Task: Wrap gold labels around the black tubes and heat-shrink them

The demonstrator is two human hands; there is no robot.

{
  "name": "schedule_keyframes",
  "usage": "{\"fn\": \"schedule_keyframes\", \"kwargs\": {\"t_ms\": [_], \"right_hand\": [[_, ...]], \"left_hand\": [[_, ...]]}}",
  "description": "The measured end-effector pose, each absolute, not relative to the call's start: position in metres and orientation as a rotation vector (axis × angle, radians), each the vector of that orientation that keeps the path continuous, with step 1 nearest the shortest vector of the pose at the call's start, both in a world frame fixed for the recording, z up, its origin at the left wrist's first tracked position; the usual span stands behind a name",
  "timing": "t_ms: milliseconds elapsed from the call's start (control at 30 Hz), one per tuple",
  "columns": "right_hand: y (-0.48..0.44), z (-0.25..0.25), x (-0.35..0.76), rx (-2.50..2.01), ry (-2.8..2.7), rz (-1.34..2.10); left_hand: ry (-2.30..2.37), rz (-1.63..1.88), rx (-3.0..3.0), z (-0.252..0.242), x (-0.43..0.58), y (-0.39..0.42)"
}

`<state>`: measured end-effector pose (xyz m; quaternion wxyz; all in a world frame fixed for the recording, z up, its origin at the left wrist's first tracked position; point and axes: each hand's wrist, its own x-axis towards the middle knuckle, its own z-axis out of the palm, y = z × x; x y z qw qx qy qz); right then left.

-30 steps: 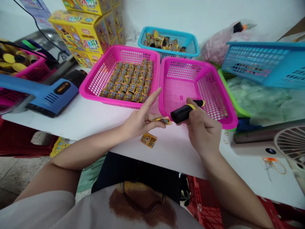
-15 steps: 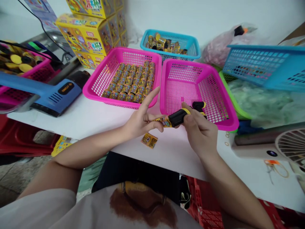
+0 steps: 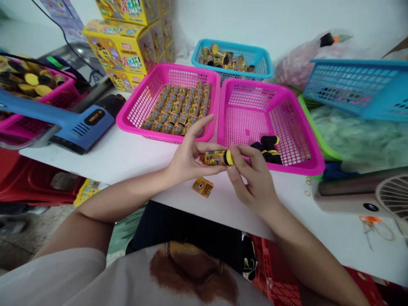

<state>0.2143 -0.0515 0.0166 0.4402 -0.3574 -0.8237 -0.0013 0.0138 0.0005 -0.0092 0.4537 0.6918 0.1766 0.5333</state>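
A small tube [image 3: 215, 157] with a yellow printed sleeve and a yellow-and-black end lies sideways between my hands, above the table edge. My left hand [image 3: 183, 159] holds its sleeved part between thumb and fingers, with the index finger raised. At the yellow end, the thumb and fingers of my right hand [image 3: 256, 178] close on the tube. Flat printed sleeves [image 3: 202, 187] rest on the white table just below. Black tubes with yellow bands [image 3: 269, 154] lie in the near corner of the right pink basket [image 3: 301, 166], behind my right hand.
Rows of sleeved tubes [image 3: 174, 110] fill the left pink basket [image 3: 123, 121]. A blue basket [image 3: 263, 70] of loose tubes stands behind. A blue heat gun [image 3: 84, 129] lies left, near yellow boxes [image 3: 121, 49]. At right are a fan [image 3: 395, 195] and another blue basket [image 3: 353, 89].
The black tube has gone into the printed sleeve, which now covers most of it. My right hand has moved left, close to my left hand. The view has shifted slightly.
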Motion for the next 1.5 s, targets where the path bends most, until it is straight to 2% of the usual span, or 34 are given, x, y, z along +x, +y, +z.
{"fn": "schedule_keyframes", "kwargs": {"t_ms": [267,467,733,967,1233,1500], "right_hand": [[-0.057,0.017,0.212,-0.917,-1.691,0.449],[-0.057,0.018,0.212,-0.902,-1.763,0.248],[-0.049,0.022,0.223,-0.757,-2.035,0.266],[-0.056,0.012,0.199,-0.961,-1.937,-0.447],[-0.061,0.004,0.188,-0.885,-1.965,-0.39],[-0.061,0.004,0.185,-0.734,-1.971,-0.487]], "left_hand": [[0.492,1.311,1.724,-0.006,0.014,-0.004],[0.547,1.28,1.724,-0.001,0.013,-0.015],[0.554,1.095,1.383,0.013,0.012,-0.016],[0.526,0.997,1.189,0.01,0.02,-0.014],[0.466,0.788,1.326,0.005,0.028,-0.024],[0.315,0.818,1.371,0.005,0.023,-0.025]]}}
